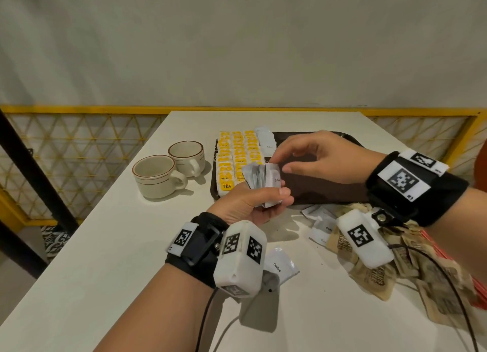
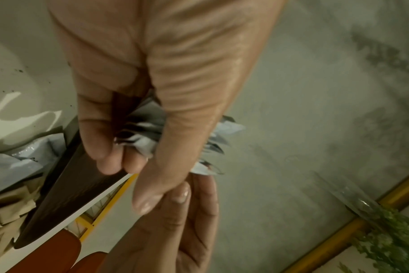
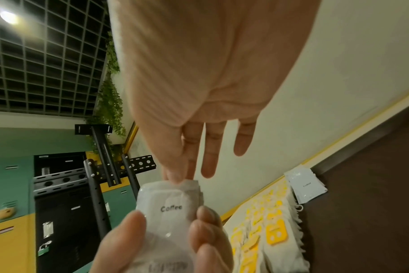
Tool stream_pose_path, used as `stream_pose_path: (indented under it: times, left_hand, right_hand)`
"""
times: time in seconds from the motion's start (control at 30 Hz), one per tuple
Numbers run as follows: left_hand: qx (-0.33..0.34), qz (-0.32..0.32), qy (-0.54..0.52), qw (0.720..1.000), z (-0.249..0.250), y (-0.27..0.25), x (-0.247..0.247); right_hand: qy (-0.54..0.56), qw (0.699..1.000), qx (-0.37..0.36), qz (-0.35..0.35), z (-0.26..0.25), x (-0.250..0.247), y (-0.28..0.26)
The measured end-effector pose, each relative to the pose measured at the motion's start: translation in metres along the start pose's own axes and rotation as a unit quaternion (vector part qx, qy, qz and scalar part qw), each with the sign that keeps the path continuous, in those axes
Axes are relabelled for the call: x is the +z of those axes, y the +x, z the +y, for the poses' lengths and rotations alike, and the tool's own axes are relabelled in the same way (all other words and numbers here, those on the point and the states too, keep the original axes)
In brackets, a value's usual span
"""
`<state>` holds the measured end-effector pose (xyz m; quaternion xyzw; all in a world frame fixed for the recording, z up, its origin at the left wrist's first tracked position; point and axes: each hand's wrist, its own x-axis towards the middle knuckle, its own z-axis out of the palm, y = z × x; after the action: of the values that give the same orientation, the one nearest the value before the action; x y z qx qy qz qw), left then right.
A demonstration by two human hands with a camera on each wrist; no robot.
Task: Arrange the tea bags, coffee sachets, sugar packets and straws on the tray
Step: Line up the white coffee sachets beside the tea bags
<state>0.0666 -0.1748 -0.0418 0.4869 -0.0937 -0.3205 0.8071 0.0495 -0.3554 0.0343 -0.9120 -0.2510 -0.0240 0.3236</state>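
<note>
The left hand (image 1: 253,206) grips a fanned stack of white coffee sachets (image 1: 262,179) from below, thumb and fingers curled round its lower end, long axis roughly upright. The right hand (image 1: 316,156) comes from the right; its thumb and forefinger pinch the top edge of the front sachet, other fingers straight. Just beyond both hands lies the brown tray (image 1: 321,191), tea bags (image 1: 237,156) filling its left side, bare space under the right hand.
</note>
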Motion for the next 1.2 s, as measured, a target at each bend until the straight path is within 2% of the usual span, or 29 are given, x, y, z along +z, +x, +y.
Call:
stream_pose_path:
  times: [0.17, 0.27, 0.53, 0.67, 0.77, 0.87, 0.93, 1.07, 1.2]
  left_hand:
    - [0.004, -0.036, -0.002, 0.999, 0.001, -0.002, 0.001]
    - [-0.006, -0.051, 0.012, 0.999, 0.001, -0.003, 0.001]
    - [-0.019, -0.061, 0.024, 0.998, 0.003, -0.005, 0.002]
    - [-0.007, -0.068, -0.005, 0.998, 0.003, -0.005, 0.001]
    - [0.009, -0.046, -0.035, 0.998, 0.002, -0.001, 0.0]
    - [0.025, 0.012, -0.057, 0.998, 0.003, 0.002, 0.0]
    - [0.031, 0.05, -0.065, 0.996, 0.005, 0.003, -0.001]
    - [0.032, 0.065, -0.101, 0.992, 0.008, 0.004, -0.002]
    - [0.036, 0.063, -0.145, 0.987, 0.013, 0.006, -0.006]
  right_hand:
    - [0.051, 0.999, 0.013, -0.003, -0.003, 0.001, -0.001]
    - [0.028, 0.999, 0.035, -0.018, -0.002, 0.0, 0.001]
    - [0.019, 0.99, 0.088, -0.108, -0.006, 0.0, -0.001]
    - [0.109, 0.987, 0.094, -0.072, 0.0, 0.005, -0.003]
    - [0.18, 0.977, 0.102, -0.051, 0.002, 0.002, -0.004]
    - [0.347, 0.929, 0.129, -0.026, 0.007, -0.009, -0.001]
    - [0.404, 0.905, 0.137, 0.017, 0.014, -0.015, 0.005]
    - [0.357, 0.906, 0.209, 0.091, 0.042, -0.024, 0.032]
    - [0.225, 0.908, 0.341, 0.094, 0.086, -0.019, 0.063]
